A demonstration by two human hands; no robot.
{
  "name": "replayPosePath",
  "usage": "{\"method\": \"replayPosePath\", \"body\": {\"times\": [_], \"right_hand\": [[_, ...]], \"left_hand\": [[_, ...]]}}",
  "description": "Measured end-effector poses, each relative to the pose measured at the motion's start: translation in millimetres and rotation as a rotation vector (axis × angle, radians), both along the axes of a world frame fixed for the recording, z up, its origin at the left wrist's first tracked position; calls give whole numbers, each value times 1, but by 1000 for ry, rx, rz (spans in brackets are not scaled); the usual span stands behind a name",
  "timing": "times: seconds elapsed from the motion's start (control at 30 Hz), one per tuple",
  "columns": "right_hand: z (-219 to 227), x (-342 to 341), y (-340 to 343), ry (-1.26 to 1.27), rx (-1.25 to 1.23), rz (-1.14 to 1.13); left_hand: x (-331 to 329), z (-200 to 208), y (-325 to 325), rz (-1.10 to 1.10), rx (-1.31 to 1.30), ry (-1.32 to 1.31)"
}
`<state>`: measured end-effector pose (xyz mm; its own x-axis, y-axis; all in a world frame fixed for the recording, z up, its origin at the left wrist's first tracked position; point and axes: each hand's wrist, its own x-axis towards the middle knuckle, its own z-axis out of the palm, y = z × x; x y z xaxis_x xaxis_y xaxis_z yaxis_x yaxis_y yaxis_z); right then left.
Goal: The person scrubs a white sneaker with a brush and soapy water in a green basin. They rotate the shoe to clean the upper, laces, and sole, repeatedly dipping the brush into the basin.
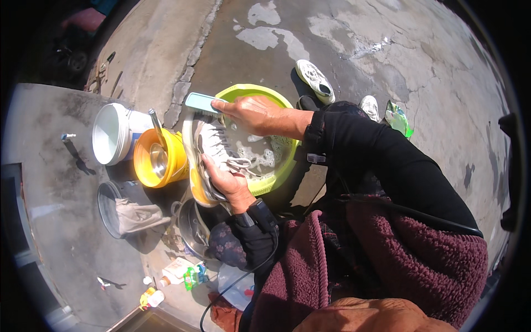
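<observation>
My left hand (231, 185) grips a white-and-grey sneaker (212, 141) along its side, the laces hanging loose near my fingers. The sneaker is held tilted over the left rim of a yellow-green basin (255, 88). Foamy water (265, 157) fills the basin. Above the sneaker's upper end, my right hand (251, 113) closes on a light blue scrub brush (200, 102). Its bristles point down at the shoe; whether they touch it is hard to tell.
Left of the basin stand a yellow bucket (180, 160) with a metal ladle (159, 160) and a white bucket (108, 133). Nearer are a metal bucket with a cloth (138, 214) and a metal pot (188, 227). White sneakers (315, 80) and a green packet (398, 119) lie right.
</observation>
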<state>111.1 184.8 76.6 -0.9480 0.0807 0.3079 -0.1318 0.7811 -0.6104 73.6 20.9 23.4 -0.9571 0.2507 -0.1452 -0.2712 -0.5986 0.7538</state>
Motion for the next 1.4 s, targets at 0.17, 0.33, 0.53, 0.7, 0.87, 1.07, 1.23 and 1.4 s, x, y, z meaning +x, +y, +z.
{"method": "replayPosePath", "body": {"times": [0.17, 0.33, 0.53, 0.7, 0.87, 1.07, 1.23, 1.4], "right_hand": [[-8, 2, -3, -14, 82, 196], [-11, -5, 7, 72, -67, -153], [-13, 0, -1, -153, 90, 85], [-16, -13, 17, 17, 20, -155], [-29, -7, 16, -178, 147, 161], [-23, 1, 7, -12, 80, 54], [-11, -4, 20, -182, 215, 49], [-15, -22, 50, 39, -85, -245]], "left_hand": [[-3, -2, 0, 51, 13, -151], [-2, -4, -1, 10, 87, -56], [-13, -6, -11, -24, 194, -218], [-15, -13, -15, -214, 415, -111], [-15, -14, -18, -114, 337, -113], [-16, -15, -17, -29, 261, -158], [-15, -16, -15, -106, 344, -178], [-8, -5, -7, -228, 410, -80]]}}
